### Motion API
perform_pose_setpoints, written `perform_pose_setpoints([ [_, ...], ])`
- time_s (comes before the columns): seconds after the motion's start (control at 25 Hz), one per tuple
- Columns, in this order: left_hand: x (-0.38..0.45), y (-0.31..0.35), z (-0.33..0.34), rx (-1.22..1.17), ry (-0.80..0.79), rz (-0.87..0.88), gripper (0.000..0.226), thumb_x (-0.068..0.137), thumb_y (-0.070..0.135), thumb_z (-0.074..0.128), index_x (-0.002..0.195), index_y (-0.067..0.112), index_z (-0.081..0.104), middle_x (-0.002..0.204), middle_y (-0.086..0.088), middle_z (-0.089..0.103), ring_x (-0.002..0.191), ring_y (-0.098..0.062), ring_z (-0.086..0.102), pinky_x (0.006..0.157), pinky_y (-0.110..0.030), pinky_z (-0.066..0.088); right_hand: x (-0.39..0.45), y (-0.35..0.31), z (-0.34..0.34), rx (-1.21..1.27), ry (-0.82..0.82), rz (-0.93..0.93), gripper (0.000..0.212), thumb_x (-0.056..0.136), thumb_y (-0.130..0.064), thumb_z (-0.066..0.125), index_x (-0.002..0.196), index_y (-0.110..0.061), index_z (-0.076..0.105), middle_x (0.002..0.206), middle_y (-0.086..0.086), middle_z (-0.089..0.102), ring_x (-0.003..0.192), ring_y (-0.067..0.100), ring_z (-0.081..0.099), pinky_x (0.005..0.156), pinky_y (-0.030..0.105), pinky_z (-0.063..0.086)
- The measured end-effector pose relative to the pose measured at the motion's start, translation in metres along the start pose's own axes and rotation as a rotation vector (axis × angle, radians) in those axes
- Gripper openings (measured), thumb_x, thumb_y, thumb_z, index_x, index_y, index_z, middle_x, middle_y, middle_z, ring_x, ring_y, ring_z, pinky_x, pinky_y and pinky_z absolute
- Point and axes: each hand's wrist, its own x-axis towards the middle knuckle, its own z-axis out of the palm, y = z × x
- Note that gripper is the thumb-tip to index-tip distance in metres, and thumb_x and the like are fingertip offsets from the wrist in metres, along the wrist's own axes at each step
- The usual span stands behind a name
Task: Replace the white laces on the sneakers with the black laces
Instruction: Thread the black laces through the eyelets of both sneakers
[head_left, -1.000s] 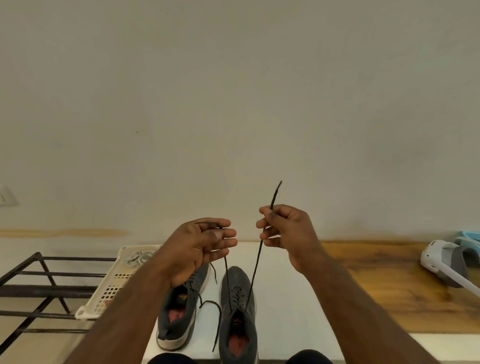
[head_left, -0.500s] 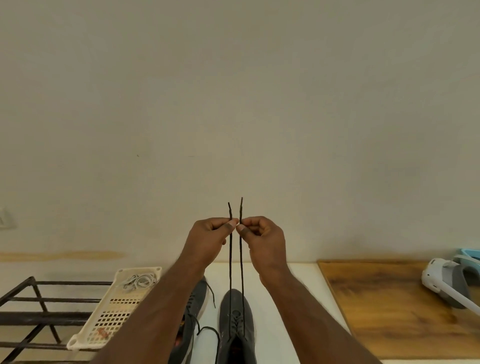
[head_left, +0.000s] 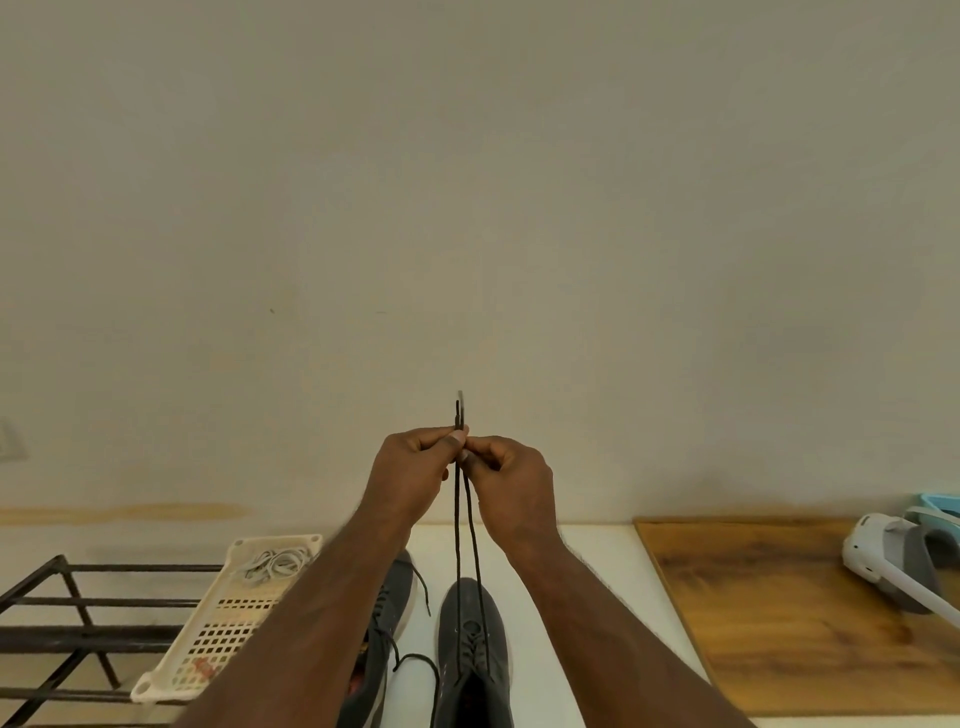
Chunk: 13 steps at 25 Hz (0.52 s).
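Two grey sneakers stand side by side on the white table (head_left: 597, 582). The right sneaker (head_left: 472, 649) carries a black lace (head_left: 458, 530) whose two ends run straight up. My left hand (head_left: 410, 473) and my right hand (head_left: 511, 486) are raised together above it, and each pinches one lace end. Both tips stick up side by side above my fingers. The left sneaker (head_left: 387, 639) is partly hidden by my left forearm; its black lace lies loose on the table. White laces (head_left: 275, 564) sit bunched in a cream plastic basket (head_left: 208, 639) at the left.
A black metal rack (head_left: 67, 629) stands at the far left. A wooden board (head_left: 769, 613) covers the table's right side. A white and grey device (head_left: 898, 566) rests at the right edge. A plain wall rises behind.
My hands came together from apart and rose slightly. The two lace ends now touch side by side, pulled up taut. The view has tilted up.
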Motion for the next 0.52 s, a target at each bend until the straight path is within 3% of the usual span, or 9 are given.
perform_pose_setpoints([
  [0.2,0.002,-0.002,-0.003,-0.069,0.022,-0.029,0.015,0.093,0.027,0.065,0.099,0.024,0.078,0.094,0.006,0.075,0.087,-0.012,0.066,0.072,-0.028,0.05,-0.004,0.002,0.001,0.006,-0.014,0.013,0.014,0.094,-0.02,0.068,0.105,-0.027,0.074,0.085,-0.018,0.071,0.084,-0.001,0.068,0.08,0.017,0.054],
  [0.32,0.005,-0.008,-0.008,-0.126,0.009,-0.057,0.015,0.095,0.026,0.062,0.098,0.022,0.076,0.086,0.002,0.074,0.086,-0.015,0.07,0.079,-0.035,0.056,-0.002,0.009,-0.007,0.035,-0.009,0.072,0.022,0.094,-0.018,0.067,0.115,-0.025,0.069,0.093,-0.01,0.072,0.089,0.004,0.067,0.086,0.021,0.054],
  [0.44,0.007,-0.019,-0.009,-0.17,0.026,-0.097,0.017,0.099,0.021,0.055,0.101,0.02,0.072,0.075,-0.001,0.062,0.067,-0.014,0.062,0.065,-0.032,0.056,-0.007,0.016,-0.016,0.13,-0.019,0.173,0.014,0.095,-0.015,0.064,0.104,-0.021,0.072,0.092,-0.006,0.073,0.087,0.009,0.068,0.088,0.036,0.058],
  [0.52,0.008,-0.025,-0.008,-0.152,0.048,-0.082,0.018,0.1,0.019,0.053,0.102,0.02,0.071,0.072,0.0,0.057,0.058,-0.011,0.051,0.051,-0.026,0.044,-0.013,0.02,-0.02,0.259,-0.031,0.251,0.01,0.095,-0.008,0.062,0.099,-0.014,0.069,0.086,0.004,0.072,0.079,0.018,0.067,0.082,0.043,0.058],
])
